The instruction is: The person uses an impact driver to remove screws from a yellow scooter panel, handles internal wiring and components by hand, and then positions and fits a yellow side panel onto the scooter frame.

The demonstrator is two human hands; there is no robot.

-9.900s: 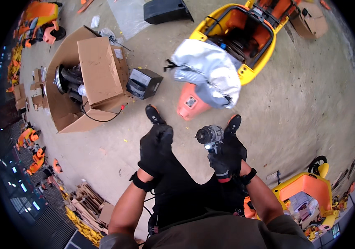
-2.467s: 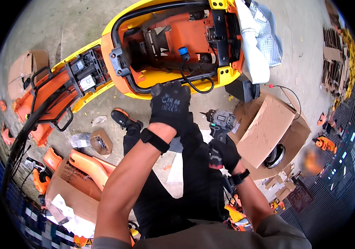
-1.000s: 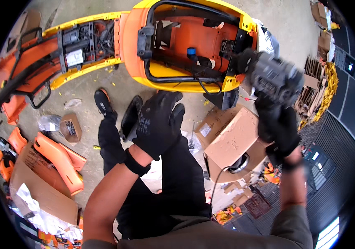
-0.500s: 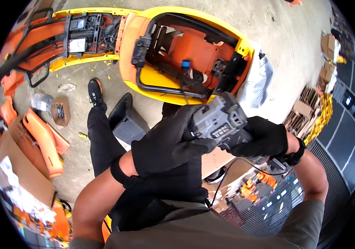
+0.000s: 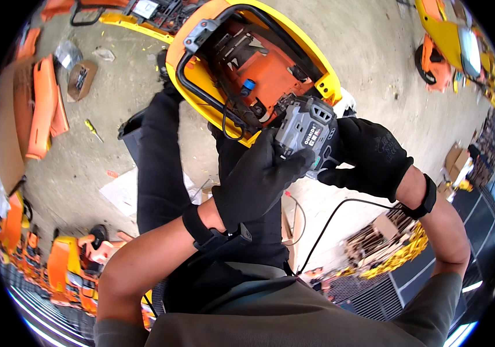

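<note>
My left hand (image 5: pixel 262 179), in a black glove, grips the grey cordless drill (image 5: pixel 305 130) from the left, thumb across its side. My right hand (image 5: pixel 366 159), also gloved, has its fingers closed around the drill from the right. The tool is held over the near right end of an open yellow-and-orange scooter body (image 5: pixel 327 81). A black tube frame (image 5: pixel 204 98) runs round that opening, and inside lie a blue-capped part (image 5: pixel 248 85), orange panels and dark fittings. The drill's bit cannot be made out, and part of the scooter is hidden behind it.
Orange panels (image 5: pixel 45 110) and cardboard (image 5: pixel 16 92) lie at left, near a small box (image 5: pixel 79 81) and yellow-handled screwdriver (image 5: pixel 94 130). A dark bin (image 5: pixel 131 133) stands by my left leg. Another scooter (image 5: pixel 444 29) is at upper right, stacked cardboard (image 5: pixel 369 243) lower right. A black cable (image 5: pixel 346 202) hangs by my right wrist.
The drill, earlier in my right hand alone, is now in both hands and turned. The view has rotated, bringing another scooter in at upper right; the main scooter body appears more slanted.
</note>
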